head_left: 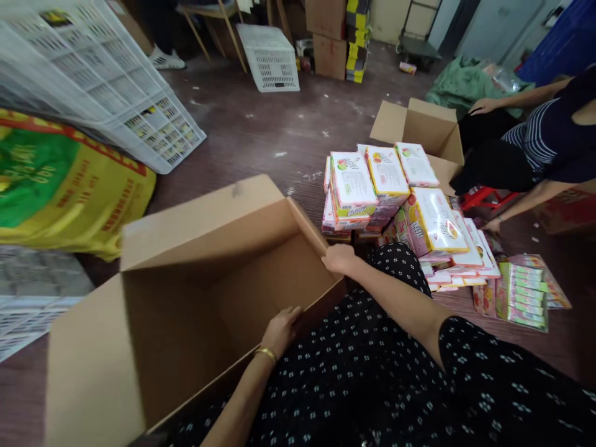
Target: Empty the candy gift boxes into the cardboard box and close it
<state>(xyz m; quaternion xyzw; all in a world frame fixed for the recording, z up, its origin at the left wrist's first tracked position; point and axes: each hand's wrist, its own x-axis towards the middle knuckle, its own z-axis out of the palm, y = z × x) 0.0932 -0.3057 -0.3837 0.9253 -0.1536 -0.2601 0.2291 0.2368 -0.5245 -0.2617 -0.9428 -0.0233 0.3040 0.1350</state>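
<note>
A large open cardboard box (195, 298) lies tilted in front of me, its inside bare. My left hand (280, 330), with a gold bracelet at the wrist, grips the near rim of the box. My right hand (339, 257) holds the right corner of the same rim, fingers curled over the edge. Just beyond that corner stand stacks of flat packets (372, 186) in white, pink and yellow wrappers, with more of them fanned out on the floor to the right (459, 248).
Another person (535, 149) sits at the right beside a second open cardboard box (419, 127). White plastic crates (102, 87) lean at the left over a yellow and green sack (56, 180). Another white crate (270, 59) and stacked cartons (330, 37) stand at the back.
</note>
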